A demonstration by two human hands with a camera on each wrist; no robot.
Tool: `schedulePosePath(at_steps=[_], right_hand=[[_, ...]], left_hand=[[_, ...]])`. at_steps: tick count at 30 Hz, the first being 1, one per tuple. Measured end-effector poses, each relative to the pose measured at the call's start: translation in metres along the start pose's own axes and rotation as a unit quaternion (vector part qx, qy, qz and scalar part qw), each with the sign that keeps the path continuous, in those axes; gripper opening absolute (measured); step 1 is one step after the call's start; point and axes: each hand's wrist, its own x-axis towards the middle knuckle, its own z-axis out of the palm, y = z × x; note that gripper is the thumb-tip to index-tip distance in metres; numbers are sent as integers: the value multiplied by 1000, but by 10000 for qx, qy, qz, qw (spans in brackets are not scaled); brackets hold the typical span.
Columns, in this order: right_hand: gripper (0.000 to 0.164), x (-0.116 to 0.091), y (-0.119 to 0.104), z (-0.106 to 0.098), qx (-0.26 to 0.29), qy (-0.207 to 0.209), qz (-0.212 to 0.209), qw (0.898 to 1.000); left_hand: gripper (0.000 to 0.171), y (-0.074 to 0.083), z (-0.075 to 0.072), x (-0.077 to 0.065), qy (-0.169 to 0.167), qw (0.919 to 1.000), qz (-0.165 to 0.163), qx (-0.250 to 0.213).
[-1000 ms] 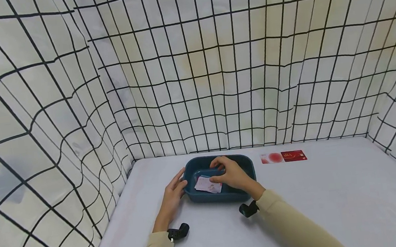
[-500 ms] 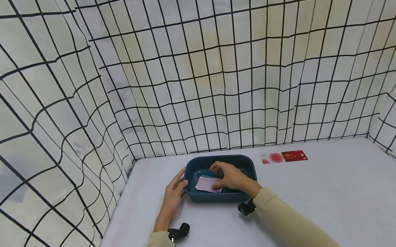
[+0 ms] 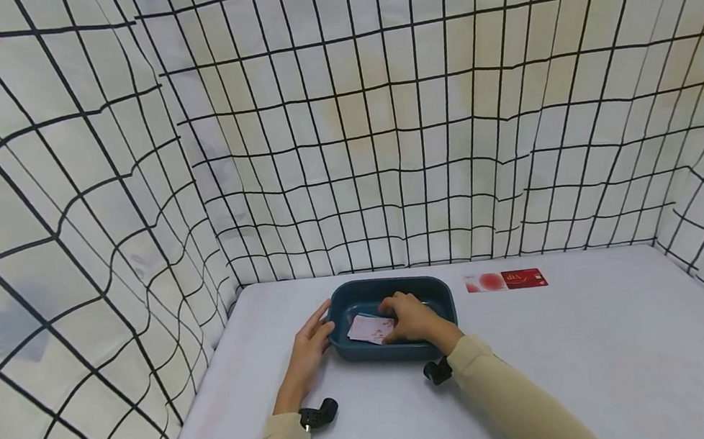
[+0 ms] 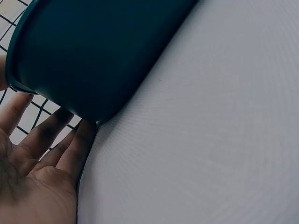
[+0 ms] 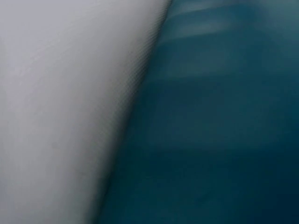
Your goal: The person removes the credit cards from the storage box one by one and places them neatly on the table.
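A dark teal plastic basin (image 3: 367,354) stands on the white table. Inside it, toward the left, lies a small stack of pinkish-white cards (image 3: 366,328), with a blue edge peeking out behind. My right hand (image 3: 417,319) reaches into the basin. Its thumb and curled fingers sit around the right end of the cards, at their near and far edges. My left hand (image 3: 308,340) rests along the outside of the basin's left end. In the left wrist view, its outstretched fingers (image 4: 70,154) touch the teal wall (image 4: 93,56). The right wrist view shows only basin wall (image 5: 210,130) and tabletop, the fingers hidden.
To the right of the basin lie a pale card with a red circle (image 3: 484,282) and a red VIP card (image 3: 524,278), side by side. Black netting (image 3: 356,139) over white sheeting surrounds the white table (image 3: 602,350). Each wrist wears a black camera (image 3: 319,413).
My right hand has lowered in the basin, its thumb and fingers coming down around the right end of the cards. The left hand and the basin have stayed put.
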Motion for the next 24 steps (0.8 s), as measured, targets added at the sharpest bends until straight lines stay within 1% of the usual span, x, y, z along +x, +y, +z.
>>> schedulePosePath(at_steps=[10,19,24], right_hand=[[52,-3,-3,-1,-217,-36,8,9998],[44,-4,-4,-2,-5,-86,221,9997],[45,-5,-2,-3,-29,19,64,10000]], left_hand=[[48,1,1,-2,64,9999,-3,91],[47,1,1,0,62,10000,-25,44],[48,0,1,0,58,9999,-20,137]])
